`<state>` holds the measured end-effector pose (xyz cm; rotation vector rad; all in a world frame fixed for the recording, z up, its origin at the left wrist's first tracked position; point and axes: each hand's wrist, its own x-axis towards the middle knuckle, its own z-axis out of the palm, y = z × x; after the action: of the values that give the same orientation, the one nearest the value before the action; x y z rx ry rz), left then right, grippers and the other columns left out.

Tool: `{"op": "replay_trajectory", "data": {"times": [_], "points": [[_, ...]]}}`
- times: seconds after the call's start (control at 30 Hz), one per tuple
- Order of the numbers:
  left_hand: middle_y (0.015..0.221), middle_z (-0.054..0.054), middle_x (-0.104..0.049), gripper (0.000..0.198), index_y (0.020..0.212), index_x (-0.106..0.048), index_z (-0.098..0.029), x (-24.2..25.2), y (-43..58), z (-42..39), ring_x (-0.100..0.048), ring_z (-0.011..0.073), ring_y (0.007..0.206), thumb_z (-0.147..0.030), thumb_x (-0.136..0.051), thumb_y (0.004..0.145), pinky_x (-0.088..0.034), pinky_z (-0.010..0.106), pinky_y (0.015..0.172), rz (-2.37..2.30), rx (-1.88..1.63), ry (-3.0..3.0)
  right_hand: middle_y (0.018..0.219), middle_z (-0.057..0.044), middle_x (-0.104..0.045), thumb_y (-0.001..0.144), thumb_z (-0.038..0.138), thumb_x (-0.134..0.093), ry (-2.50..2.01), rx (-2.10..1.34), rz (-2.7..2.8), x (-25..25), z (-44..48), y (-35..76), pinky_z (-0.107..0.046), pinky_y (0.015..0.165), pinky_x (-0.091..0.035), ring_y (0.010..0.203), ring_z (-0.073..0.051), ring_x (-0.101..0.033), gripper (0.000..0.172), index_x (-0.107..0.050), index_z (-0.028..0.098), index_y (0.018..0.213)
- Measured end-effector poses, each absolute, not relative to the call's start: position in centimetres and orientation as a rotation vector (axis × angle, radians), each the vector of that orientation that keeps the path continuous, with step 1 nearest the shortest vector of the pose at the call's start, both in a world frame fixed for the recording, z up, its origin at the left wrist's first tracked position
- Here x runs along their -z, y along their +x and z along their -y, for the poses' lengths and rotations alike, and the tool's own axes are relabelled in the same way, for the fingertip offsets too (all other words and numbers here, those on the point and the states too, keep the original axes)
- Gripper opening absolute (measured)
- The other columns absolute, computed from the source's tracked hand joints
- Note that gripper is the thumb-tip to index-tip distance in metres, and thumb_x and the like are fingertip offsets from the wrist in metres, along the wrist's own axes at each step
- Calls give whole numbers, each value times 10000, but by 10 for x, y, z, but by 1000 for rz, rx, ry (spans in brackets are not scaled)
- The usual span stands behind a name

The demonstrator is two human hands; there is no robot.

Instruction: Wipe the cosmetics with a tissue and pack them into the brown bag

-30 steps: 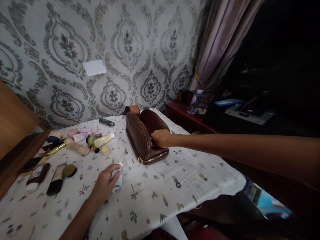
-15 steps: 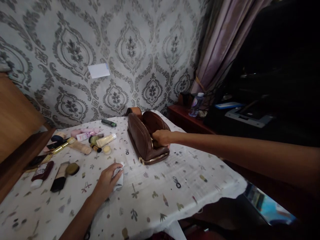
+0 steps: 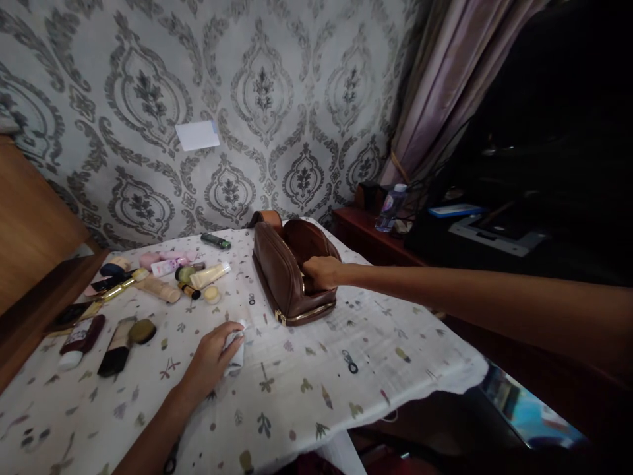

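Note:
A brown toiletry bag (image 3: 277, 267) with a gold zipper stands unzipped on the cloth-covered table. My right hand (image 3: 322, 272) reaches into its opening from the right, and its fingers are hidden inside, so what they hold cannot be seen. Near the front of the bag, on its left, my left hand (image 3: 217, 353) rests on the table, fingers closed around a crumpled white cloth (image 3: 236, 356).
Cosmetics lie at the left: a yellow tube (image 3: 210, 275), a foundation bottle (image 3: 116, 349), a dark red bottle (image 3: 83, 340) and others. A dark green tube (image 3: 215, 241) lies near the wall. On a side cabinet stands a water bottle (image 3: 390, 208).
The camera view has shifted slightly. Both hands keep practically the same places, the right one still in the bag and the left one still on the cloth.

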<state>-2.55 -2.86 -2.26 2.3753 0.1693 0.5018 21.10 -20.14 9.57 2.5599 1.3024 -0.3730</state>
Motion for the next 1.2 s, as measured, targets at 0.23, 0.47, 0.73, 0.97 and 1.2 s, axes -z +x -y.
{"op": "replay_trajectory", "data": {"times": [0.23, 0.47, 0.73, 0.97, 1.2], "points": [[939, 44, -725, 255, 982, -651, -197, 20, -26, 30, -680, 181, 843, -384, -489, 919, -545, 297, 812, -158, -499, 2376, 1003, -190, -732, 822, 227, -624, 2461, 434, -1343, -113, 201, 204, -283, 693, -520, 904, -280, -715, 254, -743, 81, 993], [1022, 57, -723, 266, 1015, -650, -204, 32, -26, 26, -687, 187, 891, -385, -475, 931, -551, 306, 834, -146, -523, 2406, 1010, -85, -734, 947, 255, -439, 2754, -84, -1371, -162, 232, 190, -252, 708, -436, 944, -228, -667, 297, -725, 191, 997], [1000, 73, -705, 268, 1092, -636, -215, 33, -30, 30, -675, 205, 906, -392, -493, 950, -550, 290, 769, 36, -661, 2628, 716, -44, -662, 998, 319, -363, 2651, 449, -2247, -97, 269, 136, -230, 606, -390, 631, -130, -573, 380, -660, 153, 829], [902, 50, -694, 225, 934, -642, -206, 34, -27, 30, -658, 187, 804, -299, -437, 955, -506, 276, 708, -89, -616, 2637, 823, -62, -716, 899, 191, -531, 2548, 706, -2338, -18, 217, 100, -232, 660, -417, 738, -160, -640, 172, -694, 147, 931], [680, -17, -614, 322, 787, -610, -183, 20, -27, 14, -564, 133, 627, -439, -465, 918, -437, 228, 621, -505, -771, 2215, 755, 0, -656, 805, 227, -658, 2925, 1399, -2330, 8, 140, 70, -228, 644, -444, 701, -135, -601, 93, -642, 151, 856]]}}
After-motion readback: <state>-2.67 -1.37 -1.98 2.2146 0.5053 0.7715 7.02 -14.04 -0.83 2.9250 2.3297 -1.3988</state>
